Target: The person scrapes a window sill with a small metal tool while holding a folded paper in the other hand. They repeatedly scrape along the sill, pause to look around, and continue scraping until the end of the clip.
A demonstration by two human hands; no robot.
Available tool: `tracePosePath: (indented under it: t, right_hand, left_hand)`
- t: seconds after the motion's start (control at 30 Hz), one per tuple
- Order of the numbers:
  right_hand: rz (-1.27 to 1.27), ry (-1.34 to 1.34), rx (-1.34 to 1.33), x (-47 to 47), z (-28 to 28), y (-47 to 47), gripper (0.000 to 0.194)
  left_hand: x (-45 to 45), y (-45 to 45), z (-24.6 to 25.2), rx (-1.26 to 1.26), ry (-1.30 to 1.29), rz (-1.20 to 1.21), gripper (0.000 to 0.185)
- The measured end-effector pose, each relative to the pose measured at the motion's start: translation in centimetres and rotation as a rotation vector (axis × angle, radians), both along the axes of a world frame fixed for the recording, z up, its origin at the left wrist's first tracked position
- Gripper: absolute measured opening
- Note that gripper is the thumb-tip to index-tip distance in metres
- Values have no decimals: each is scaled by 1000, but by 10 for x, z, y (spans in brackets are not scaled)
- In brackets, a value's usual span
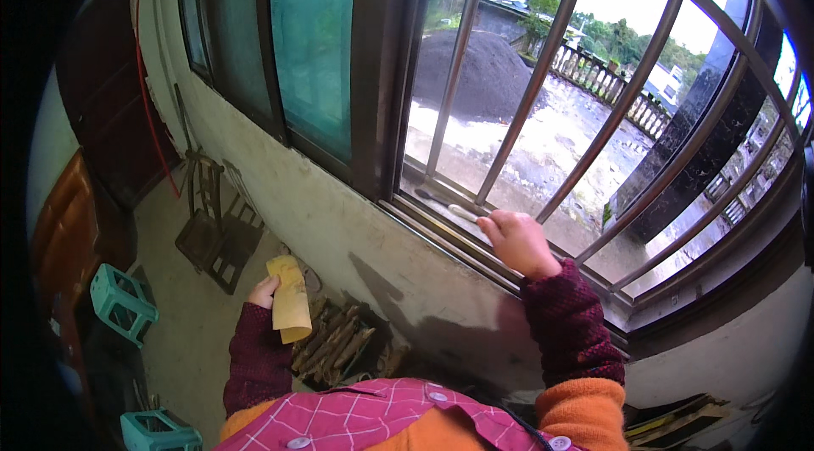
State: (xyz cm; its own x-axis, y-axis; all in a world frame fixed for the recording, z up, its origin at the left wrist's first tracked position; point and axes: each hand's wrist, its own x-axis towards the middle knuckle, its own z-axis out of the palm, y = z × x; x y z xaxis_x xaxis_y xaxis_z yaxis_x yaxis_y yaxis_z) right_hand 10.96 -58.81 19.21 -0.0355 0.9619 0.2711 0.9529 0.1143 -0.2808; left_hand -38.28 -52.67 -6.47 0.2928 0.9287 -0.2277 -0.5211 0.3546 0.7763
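My right hand (518, 244) is closed around the pale handle of a small brush (463, 212), whose dark end lies over the sill at the foot of the barred window. The metal window track (445, 236) runs just below it. Lower left, my left hand (263, 292) grips a folded yellow cloth or sheet (290, 301) that hangs in front of the wall. What the yellow piece is made of cannot be told. Upright metal bars (538, 79) stand right beyond my right hand.
Split firewood (334, 340) is piled on the floor below the wall. A wooden chair (202, 231) stands farther left, with teal plastic stools (124, 305) nearer the brown padded seat (67, 216). Teal sliding glass (315, 50) fills the window's left part.
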Motion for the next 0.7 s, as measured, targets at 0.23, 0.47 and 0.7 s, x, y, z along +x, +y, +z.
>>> tracePosePath:
  t: [0.23,0.47,0.7]
  right_hand:
    - [-147,118,-219,67,29,-82,30]
    - [-282,125,-377,79,11,-86,35]
    - [-159,-5,-348,76,30,-59,35]
  left_hand:
    - [27,7,16,-20,79,42,39]
    - [52,24,-4,-27,140,3,38]
    - [50,0,-26,-50,88,37,37]
